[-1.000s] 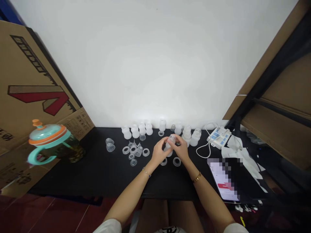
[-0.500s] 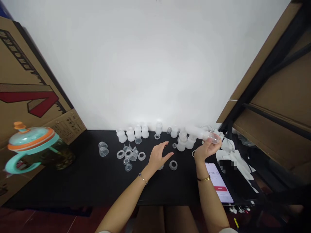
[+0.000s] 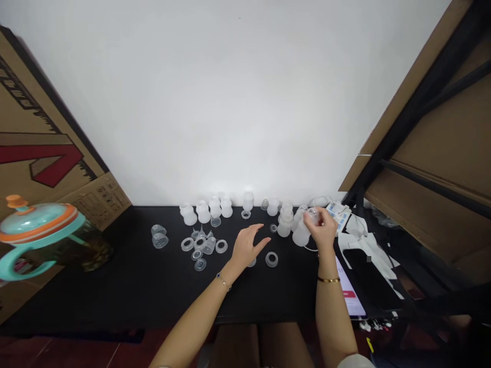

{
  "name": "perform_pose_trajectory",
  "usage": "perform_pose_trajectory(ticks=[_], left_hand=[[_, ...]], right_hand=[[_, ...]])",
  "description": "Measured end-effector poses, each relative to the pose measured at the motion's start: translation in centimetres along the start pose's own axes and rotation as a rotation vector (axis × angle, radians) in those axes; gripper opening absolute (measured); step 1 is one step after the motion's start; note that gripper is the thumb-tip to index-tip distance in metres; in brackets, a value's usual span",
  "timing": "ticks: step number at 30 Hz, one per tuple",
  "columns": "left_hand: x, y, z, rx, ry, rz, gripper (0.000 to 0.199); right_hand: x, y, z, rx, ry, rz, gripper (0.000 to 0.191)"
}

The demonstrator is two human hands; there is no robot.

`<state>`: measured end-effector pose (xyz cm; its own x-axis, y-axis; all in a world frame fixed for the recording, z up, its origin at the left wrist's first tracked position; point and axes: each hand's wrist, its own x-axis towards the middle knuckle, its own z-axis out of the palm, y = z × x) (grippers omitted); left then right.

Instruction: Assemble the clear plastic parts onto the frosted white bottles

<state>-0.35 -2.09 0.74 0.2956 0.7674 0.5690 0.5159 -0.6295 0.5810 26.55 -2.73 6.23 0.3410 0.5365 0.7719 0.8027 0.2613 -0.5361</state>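
Observation:
My right hand [image 3: 324, 227] grips a white baby bottle [image 3: 301, 236] by its clear cap [image 3: 312, 215]. The bottle is nearly upright beside other bottles [image 3: 284, 225] at the right of the row. Over the middle of the black table, my left hand [image 3: 245, 245] holds nothing, its thumb and fingers apart. A small pale part lies partly hidden under that hand. Just right of it is a ring collar [image 3: 272, 259]. Farther left lie several collars [image 3: 221, 246], clear discs [image 3: 200, 264] and nipples. Several open white bottles [image 3: 203, 211] stand along the wall.
Two clear domed caps [image 3: 160, 240] lie on the left of the table [image 3: 126, 286]. A large teal-lidded jug [image 3: 42, 225] stands beyond them by a cardboard box. On the right are a lit phone [image 3: 351, 291], a dark phone [image 3: 372, 278] and white papers [image 3: 355, 225].
My right hand has brought the bottle from a sideways tilt to nearly upright, down by the other bottles. My left hand stays open in about the same place.

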Motion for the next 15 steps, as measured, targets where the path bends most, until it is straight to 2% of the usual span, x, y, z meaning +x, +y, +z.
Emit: perform_pose_trajectory(ticks=[3,7,15], left_hand=[[0.0,-0.1,0.0,0.003,-0.007,0.001,0.044],[0.0,-0.2,0.0,0.004,-0.007,-0.005,0.044],[-0.1,-0.4,0.2,0.007,-0.003,0.006,0.044]], right_hand=[[0.4,0.5,0.0,0.017,-0.169,-0.031,0.032],[0.7,1.1,-0.2,0.180,-0.386,-0.044,0.037],[0.4,2.1,-0.1,0.194,-0.428,0.036,0.039]])
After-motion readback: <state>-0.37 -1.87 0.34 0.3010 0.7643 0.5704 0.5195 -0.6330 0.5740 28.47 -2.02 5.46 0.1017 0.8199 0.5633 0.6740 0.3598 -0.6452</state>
